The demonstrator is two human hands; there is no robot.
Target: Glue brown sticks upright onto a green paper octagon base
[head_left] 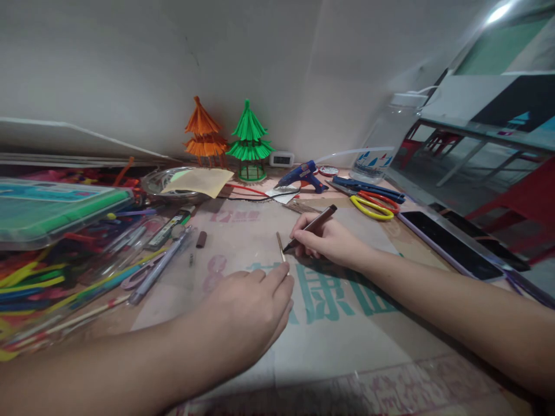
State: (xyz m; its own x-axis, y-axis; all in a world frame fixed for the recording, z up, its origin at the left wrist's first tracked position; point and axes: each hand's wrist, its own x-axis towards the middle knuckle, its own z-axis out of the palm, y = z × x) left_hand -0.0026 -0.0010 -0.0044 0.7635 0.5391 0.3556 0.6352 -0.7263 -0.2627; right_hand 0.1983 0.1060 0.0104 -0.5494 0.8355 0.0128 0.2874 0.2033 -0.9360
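Note:
My right hand (pixel 316 237) is closed around a brown marker pen (pixel 318 224), its dark tip touching or very close to a thin wooden stick (pixel 281 245). The far part of that stick is brown, while the nearer part is pale. My left hand (pixel 255 303) is closed on the stick's near end, which the fingers hide. To the left, a brown pen cap (pixel 201 239) lies on the printed plastic sheet (pixel 234 231) under both hands.
Behind stand orange (pixel 203 133) and green (pixel 250 141) pagoda models, a blue glue gun (pixel 303 175) and a clear bottle (pixel 381 138). Scissors (pixel 373 207) and a phone (pixel 448 242) lie right. Leftward are a plastic case (pixel 65 214), a metal bowl (pixel 151 184) and colourful craft stems (pixel 34 283).

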